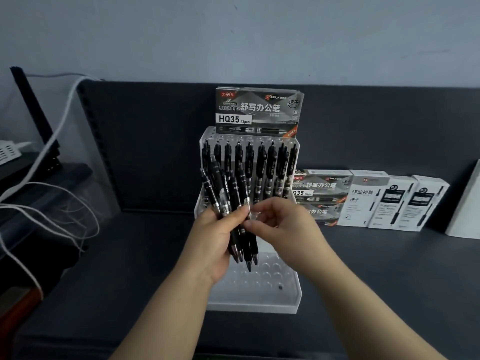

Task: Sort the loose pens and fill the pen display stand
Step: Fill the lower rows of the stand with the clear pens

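The left hand (pixel 215 237) grips a bundle of black pens (pixel 226 196) above the stand's (pixel 272 281) empty near holes; the right hand (pixel 283 224) pinches one pen (pixel 244 190) at its right edge. The pens run nearly upright, tips down and near, clickers up. Best to slide that pen out lengthwise, then lower it tip-first.

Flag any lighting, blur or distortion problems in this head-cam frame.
Head view: dim, flat light, no hard shadows; wide-angle stretch toward the frame edges; empty front holes of the clear pen display stand are low-contrast; black pens, the left hand and the right hand look slightly soft; HQ35 box print is legible.
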Tool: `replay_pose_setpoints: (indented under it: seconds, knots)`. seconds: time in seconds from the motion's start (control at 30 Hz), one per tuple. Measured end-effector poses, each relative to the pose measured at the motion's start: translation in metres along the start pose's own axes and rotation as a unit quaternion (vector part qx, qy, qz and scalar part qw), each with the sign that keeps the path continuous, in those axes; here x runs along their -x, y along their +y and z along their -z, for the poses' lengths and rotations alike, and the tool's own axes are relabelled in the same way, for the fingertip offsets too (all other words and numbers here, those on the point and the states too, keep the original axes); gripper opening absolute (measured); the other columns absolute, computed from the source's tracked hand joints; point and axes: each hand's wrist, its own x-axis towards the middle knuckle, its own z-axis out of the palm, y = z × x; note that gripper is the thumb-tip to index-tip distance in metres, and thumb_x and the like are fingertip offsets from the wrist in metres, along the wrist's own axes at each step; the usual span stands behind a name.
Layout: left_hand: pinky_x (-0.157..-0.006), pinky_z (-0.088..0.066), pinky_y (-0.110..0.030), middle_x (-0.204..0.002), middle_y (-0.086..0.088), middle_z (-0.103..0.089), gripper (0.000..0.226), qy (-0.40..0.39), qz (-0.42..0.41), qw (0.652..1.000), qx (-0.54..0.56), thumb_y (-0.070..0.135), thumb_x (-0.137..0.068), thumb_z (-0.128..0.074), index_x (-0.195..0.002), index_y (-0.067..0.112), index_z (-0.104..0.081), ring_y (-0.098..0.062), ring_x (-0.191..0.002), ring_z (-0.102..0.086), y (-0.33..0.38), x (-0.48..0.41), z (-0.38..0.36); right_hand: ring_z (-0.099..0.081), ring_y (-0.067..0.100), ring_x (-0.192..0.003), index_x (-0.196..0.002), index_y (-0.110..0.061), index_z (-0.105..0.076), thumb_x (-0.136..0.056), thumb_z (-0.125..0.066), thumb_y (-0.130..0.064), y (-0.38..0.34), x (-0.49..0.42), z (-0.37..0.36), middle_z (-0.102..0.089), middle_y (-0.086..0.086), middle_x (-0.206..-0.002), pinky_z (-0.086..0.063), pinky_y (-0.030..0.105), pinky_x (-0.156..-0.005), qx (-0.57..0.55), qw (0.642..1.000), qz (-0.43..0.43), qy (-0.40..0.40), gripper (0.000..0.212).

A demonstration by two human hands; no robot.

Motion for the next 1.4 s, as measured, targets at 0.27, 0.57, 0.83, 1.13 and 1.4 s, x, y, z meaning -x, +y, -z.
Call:
replay_pose_setpoints:
  seconds: [0.27,0.57,0.83,1.13,1.4]
  knots:
    - [-0.061,-0.053,-0.030,-0.075,0.004,-0.069,0.014,0.017,0.010,1.000,0.022,0.007,-0.082,-0.065,-0.091,0.016,-0.071,-0.013,-0.070,-0.062,0.002,0.002,0.001,-0.051,-0.003,-0.048,-0.079,-0.031,-0.062,-0.083,-0.069,-0.018,0.001,-0.010,0.021,-0.065,-0.011,-0.066,-0.043,0.014,-0.052,-0.024,0.997,-0.011,0.073,0.015]
    - [-0.059,-0.053,-0.028,-0.069,0.002,-0.064,0.015,0.027,-0.014,1.000,0.008,0.005,-0.085,-0.062,-0.094,0.014,-0.070,-0.011,-0.064,-0.061,0.007,0.005,0.003,-0.059,0.001,-0.074,-0.102,-0.015,-0.063,-0.088,-0.061,-0.014,0.008,-0.043,0.043,-0.062,-0.012,-0.081,-0.042,0.006,-0.064,0.064,0.969,0.028,0.238,0.014]
    - [-0.056,-0.054,-0.026,-0.075,-0.001,-0.065,0.012,0.043,-0.012,0.999,0.004,0.006,-0.086,-0.063,-0.094,0.011,-0.069,-0.013,-0.067,-0.062,0.007,0.008,0.010,-0.061,0.022,-0.085,-0.100,-0.010,-0.067,-0.087,-0.056,-0.011,0.033,-0.051,0.032,-0.069,0.005,-0.089,-0.037,0.022,-0.068,0.196,0.963,-0.019,0.185,0.017]
    - [-0.059,-0.055,-0.029,-0.074,-0.003,-0.070,0.005,0.054,-0.009,0.998,-0.004,0.005,-0.086,-0.063,-0.085,0.007,-0.067,-0.013,-0.068,-0.068,0.005,0.008,0.014,-0.044,0.021,-0.068,-0.079,-0.011,-0.060,-0.088,-0.053,-0.010,0.033,-0.052,0.033,-0.045,-0.006,-0.062,-0.027,0.026,-0.051,0.244,0.957,-0.029,0.151,0.012]
    - [-0.066,-0.055,-0.031,-0.082,-0.006,-0.074,0.008,0.063,-0.022,0.998,0.000,0.005,-0.088,-0.061,-0.092,0.009,-0.066,-0.018,-0.078,-0.071,0.006,0.007,0.018,-0.055,0.018,-0.097,-0.105,-0.011,-0.062,-0.089,-0.058,-0.019,0.008,-0.025,0.022,-0.056,0.000,-0.097,-0.035,0.018,-0.078,0.244,0.943,0.045,0.220,0.018]
